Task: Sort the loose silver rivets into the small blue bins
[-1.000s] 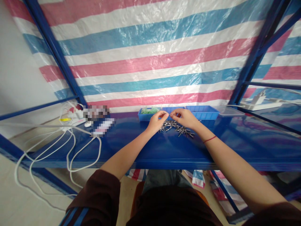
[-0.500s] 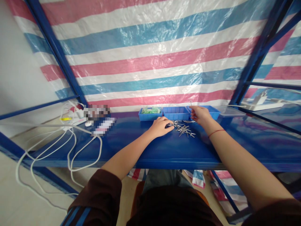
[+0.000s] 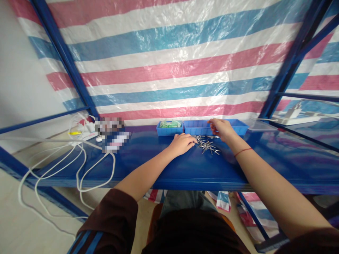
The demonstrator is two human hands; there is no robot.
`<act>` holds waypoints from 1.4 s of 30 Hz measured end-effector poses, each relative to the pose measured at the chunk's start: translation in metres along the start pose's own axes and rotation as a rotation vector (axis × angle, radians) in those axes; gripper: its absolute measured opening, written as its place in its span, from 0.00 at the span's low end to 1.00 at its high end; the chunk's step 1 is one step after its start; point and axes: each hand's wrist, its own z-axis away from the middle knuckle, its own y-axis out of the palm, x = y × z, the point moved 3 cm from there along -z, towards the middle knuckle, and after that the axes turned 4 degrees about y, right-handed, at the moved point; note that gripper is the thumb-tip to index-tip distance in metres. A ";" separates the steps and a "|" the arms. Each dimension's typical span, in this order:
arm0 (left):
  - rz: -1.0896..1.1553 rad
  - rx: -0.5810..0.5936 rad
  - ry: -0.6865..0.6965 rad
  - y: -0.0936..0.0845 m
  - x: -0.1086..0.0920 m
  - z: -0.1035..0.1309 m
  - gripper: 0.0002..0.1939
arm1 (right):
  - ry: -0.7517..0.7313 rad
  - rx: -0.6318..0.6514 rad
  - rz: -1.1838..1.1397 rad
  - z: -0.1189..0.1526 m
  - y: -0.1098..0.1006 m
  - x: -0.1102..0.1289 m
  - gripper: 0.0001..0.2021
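A pile of thin silver metal pieces (image 3: 209, 146) lies on the blue tabletop (image 3: 196, 167). At the pile's left edge rests my left hand (image 3: 183, 143), its fingers bent and close together; what they hold, if anything, is too small to tell. My right hand (image 3: 221, 128) is raised behind the pile, over the front edge of the blue bins, with its fingertips near the middle bin (image 3: 194, 128). Its fingers are partly curled, and I cannot make out anything between them. Part of the right bin (image 3: 239, 127) is hidden behind this hand.
Green packets in clear plastic (image 3: 171, 124) fill the left bin (image 3: 169, 132). White cables (image 3: 113, 165) and a power strip (image 3: 87, 133) lie at the left. A clear lid (image 3: 262, 125) and another power strip (image 3: 299, 118) are at the right. Blue posts frame the table.
My right hand has moved slightly left, and the thin silver piece that stood up from its fingers no longer shows. My left fingers have shifted a little at the pile's edge.
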 end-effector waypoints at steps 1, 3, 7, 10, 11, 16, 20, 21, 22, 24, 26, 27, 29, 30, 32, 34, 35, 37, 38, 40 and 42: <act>0.001 -0.002 -0.006 0.000 -0.001 0.000 0.11 | -0.026 0.020 0.025 0.001 0.002 0.000 0.04; 0.004 -0.006 -0.023 -0.001 -0.001 0.000 0.11 | -0.080 0.061 0.079 0.004 0.007 0.001 0.05; 0.005 -0.015 -0.041 0.000 -0.001 0.000 0.10 | -0.171 0.100 0.237 0.005 0.012 0.001 0.07; 0.049 -0.069 -0.056 0.001 0.002 -0.002 0.10 | -0.246 0.172 0.396 0.006 0.015 0.001 0.08; 0.086 -0.105 -0.070 0.001 0.004 -0.003 0.10 | -0.262 0.223 0.436 0.007 0.016 0.001 0.08; 0.364 -0.304 -0.117 0.001 0.014 -0.006 0.07 | -0.213 0.495 0.466 0.017 0.025 -0.003 0.11; 0.545 -0.393 -0.158 0.002 0.019 -0.007 0.04 | -0.247 0.553 0.413 0.023 0.028 -0.001 0.11; 0.580 -0.407 -0.177 0.003 0.020 -0.008 0.03 | -0.252 0.553 0.385 0.024 0.029 0.000 0.12; 0.611 -0.419 -0.194 0.003 0.020 -0.008 0.03 | -0.254 0.550 0.356 0.024 0.029 0.001 0.12; 0.666 -0.428 -0.210 0.004 0.021 -0.009 0.03 | -0.265 0.545 0.320 0.024 0.030 0.001 0.14; 0.699 -0.416 -0.211 0.005 0.020 -0.009 0.06 | -0.293 0.537 0.312 0.024 0.031 0.002 0.14; 0.702 -0.403 -0.210 0.004 0.019 -0.008 0.08 | -0.313 0.532 0.311 0.024 0.031 0.002 0.14; 0.674 -0.364 -0.197 0.003 0.016 -0.007 0.09 | -0.356 0.511 0.311 0.026 0.032 0.004 0.13; 0.647 -0.341 -0.188 0.003 0.015 -0.007 0.09 | -0.379 0.498 0.311 0.027 0.033 0.005 0.13; 0.591 -0.300 -0.169 0.002 0.013 -0.006 0.09 | -0.420 0.483 0.319 0.030 0.035 0.007 0.13; 0.561 -0.284 -0.166 0.002 0.014 -0.006 0.10 | -0.463 0.492 0.334 0.033 0.036 0.009 0.13; 0.558 -0.289 -0.168 0.002 0.015 -0.007 0.10 | -0.484 0.500 0.343 0.034 0.037 0.009 0.13; 0.561 -0.319 -0.168 0.002 0.017 -0.008 0.09 | -0.521 0.511 0.356 0.035 0.038 0.010 0.12; 0.562 -0.340 -0.167 0.002 0.019 -0.008 0.08 | -0.539 0.510 0.363 0.034 0.037 0.010 0.12; 0.558 -0.389 -0.170 0.001 0.021 -0.008 0.08 | -0.577 0.493 0.385 0.032 0.036 0.010 0.11; 0.544 -0.435 -0.186 -0.001 0.023 -0.008 0.07 | -0.617 0.453 0.436 0.029 0.034 0.010 0.10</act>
